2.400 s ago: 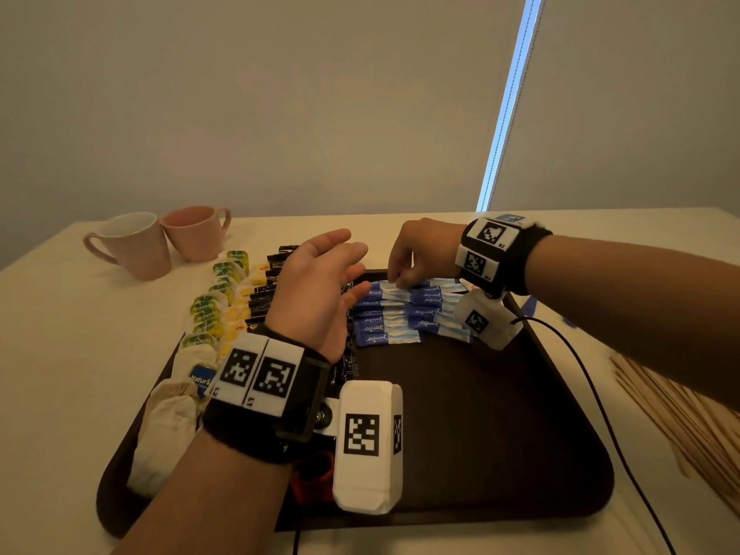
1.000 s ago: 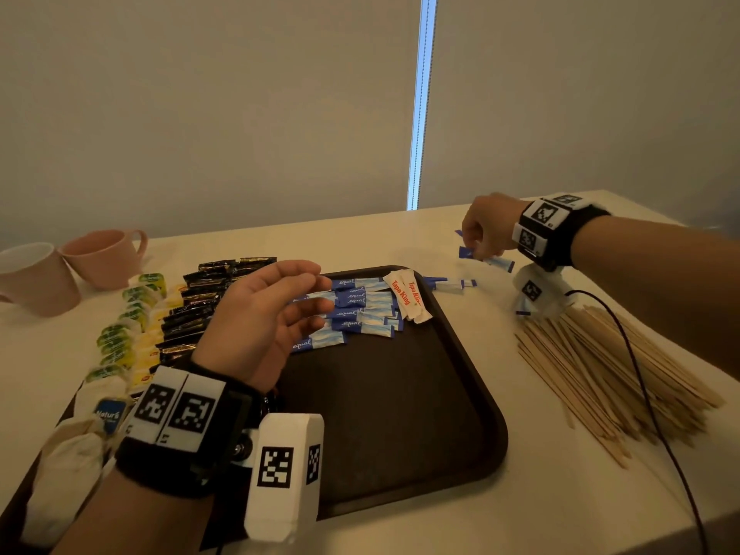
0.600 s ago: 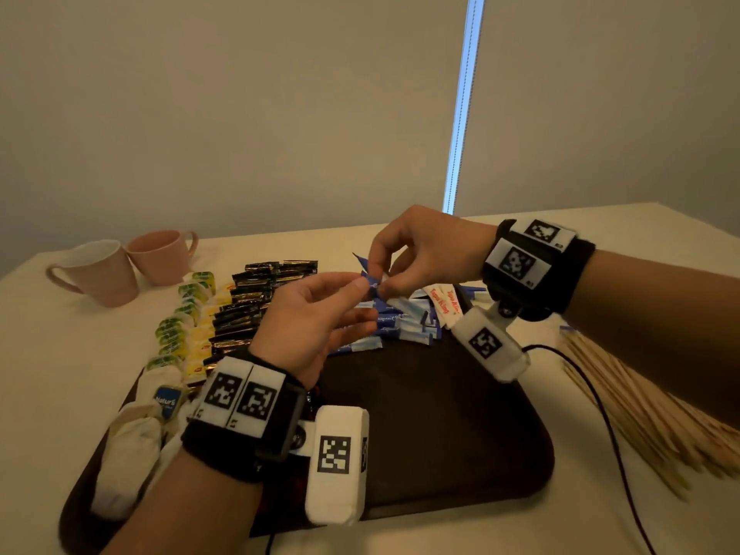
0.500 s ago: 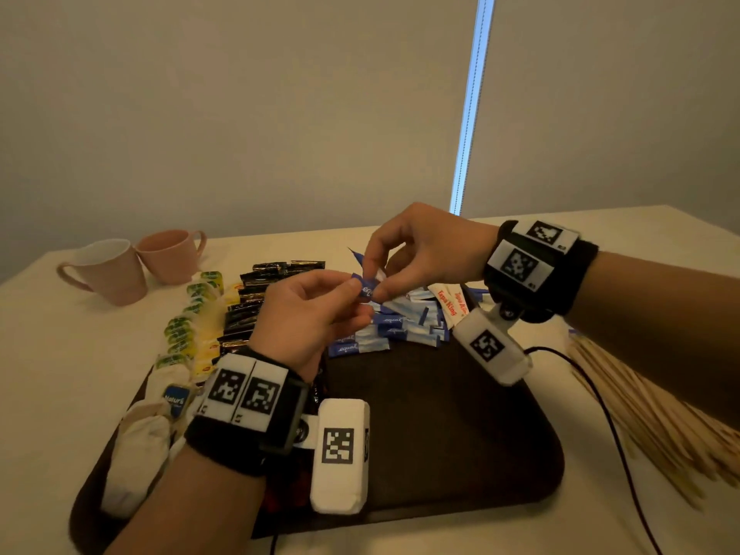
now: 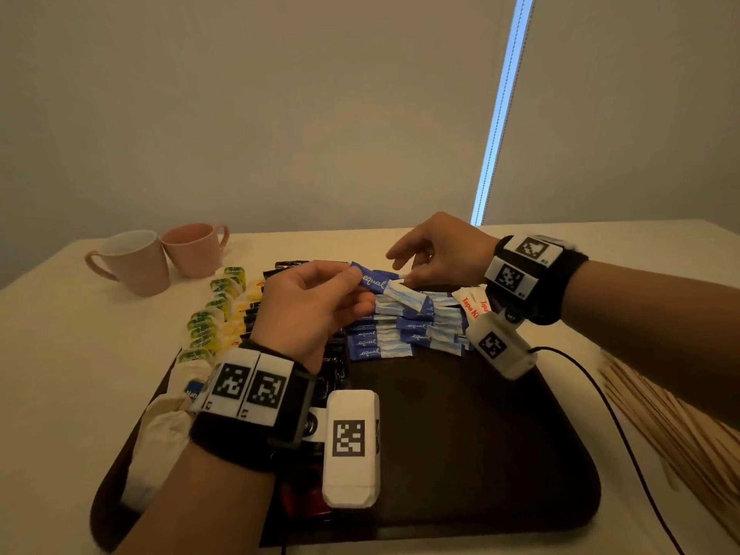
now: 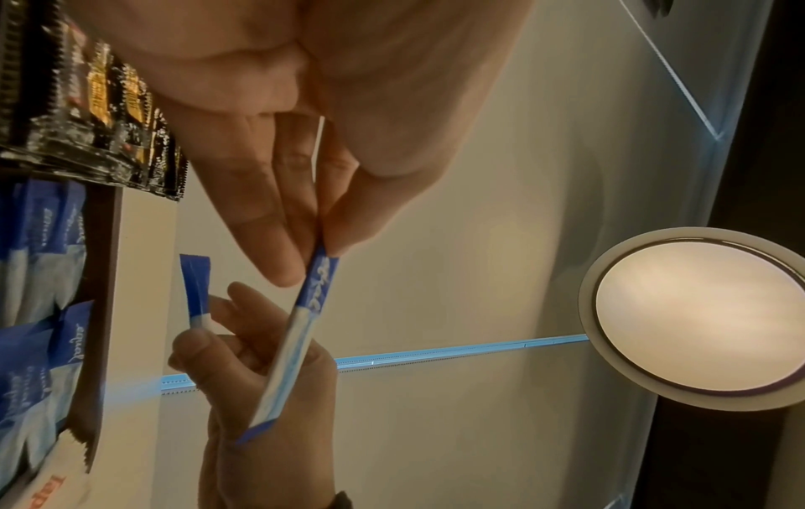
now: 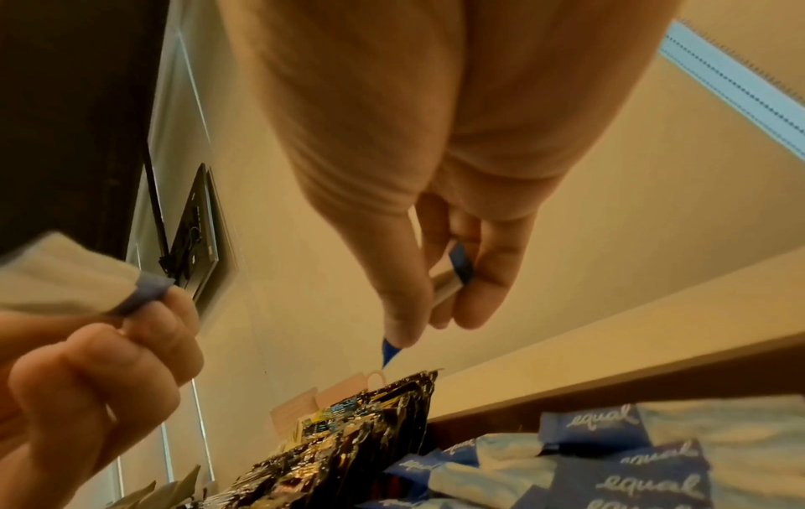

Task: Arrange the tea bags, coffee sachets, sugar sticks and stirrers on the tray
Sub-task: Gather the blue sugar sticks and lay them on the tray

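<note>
Sugar sticks being sorted; stirrers not yet moved.

One sugar stick [image 5: 378, 283] is being pinched by the left hand [image 5: 312, 310], another by the right hand [image 5: 438, 254], above the tray [image 5: 460, 434]; stirrers [image 5: 676, 426] are lying beside it.

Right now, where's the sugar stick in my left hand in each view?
Head: sugar stick at centre, pinched by the left hand.
Left wrist: sugar stick mid-frame, slanting downward.
Right wrist: sugar stick blurred at the left edge.
Shared landmark: black coffee sachets, in all three.
</note>
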{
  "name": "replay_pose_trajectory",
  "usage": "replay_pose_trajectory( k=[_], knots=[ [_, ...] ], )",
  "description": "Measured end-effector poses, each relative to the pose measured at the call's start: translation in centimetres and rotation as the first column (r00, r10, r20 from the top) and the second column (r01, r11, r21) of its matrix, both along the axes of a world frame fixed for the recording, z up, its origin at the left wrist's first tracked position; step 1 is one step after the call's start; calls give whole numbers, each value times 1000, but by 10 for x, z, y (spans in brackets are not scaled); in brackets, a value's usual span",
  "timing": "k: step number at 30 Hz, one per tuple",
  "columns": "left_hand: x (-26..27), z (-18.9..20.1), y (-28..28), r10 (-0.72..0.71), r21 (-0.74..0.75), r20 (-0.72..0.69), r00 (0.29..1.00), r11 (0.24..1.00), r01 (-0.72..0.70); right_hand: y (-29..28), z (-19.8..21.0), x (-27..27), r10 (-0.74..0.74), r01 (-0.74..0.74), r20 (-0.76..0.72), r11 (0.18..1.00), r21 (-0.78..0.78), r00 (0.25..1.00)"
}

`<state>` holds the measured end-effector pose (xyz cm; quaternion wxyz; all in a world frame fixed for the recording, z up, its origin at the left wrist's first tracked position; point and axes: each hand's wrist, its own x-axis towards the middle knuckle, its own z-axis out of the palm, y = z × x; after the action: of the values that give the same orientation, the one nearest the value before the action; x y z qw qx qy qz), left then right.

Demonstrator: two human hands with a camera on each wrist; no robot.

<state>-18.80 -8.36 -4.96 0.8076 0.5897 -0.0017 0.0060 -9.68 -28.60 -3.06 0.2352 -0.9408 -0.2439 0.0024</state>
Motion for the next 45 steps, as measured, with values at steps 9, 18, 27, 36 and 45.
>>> replay_pose_trajectory(
  k=[9, 18, 27, 36, 45],
  knots=[
    [4, -1, 6, 10, 8, 16, 1000, 1000, -10, 16, -14, 11, -15, 14, -57, 1000, -3, 998],
    [7, -2, 10, 79, -41, 6, 997, 996, -79, 14, -12, 13, 62, -58, -141, 998, 33, 988],
    [6, -6, 2, 102, -39, 14, 995, 994, -102, 12, 10, -26, 229, -147, -202, 923, 355, 952],
    [5, -5, -2, 77, 10, 7, 997, 997, -77, -24, -4, 4, -52, 38, -88, 987, -159, 995],
    [-11, -3, -26, -130, 123, 58, 990, 985, 123, -82, -21, 17, -282, 255, -65, 928, -271, 957]
  ],
)
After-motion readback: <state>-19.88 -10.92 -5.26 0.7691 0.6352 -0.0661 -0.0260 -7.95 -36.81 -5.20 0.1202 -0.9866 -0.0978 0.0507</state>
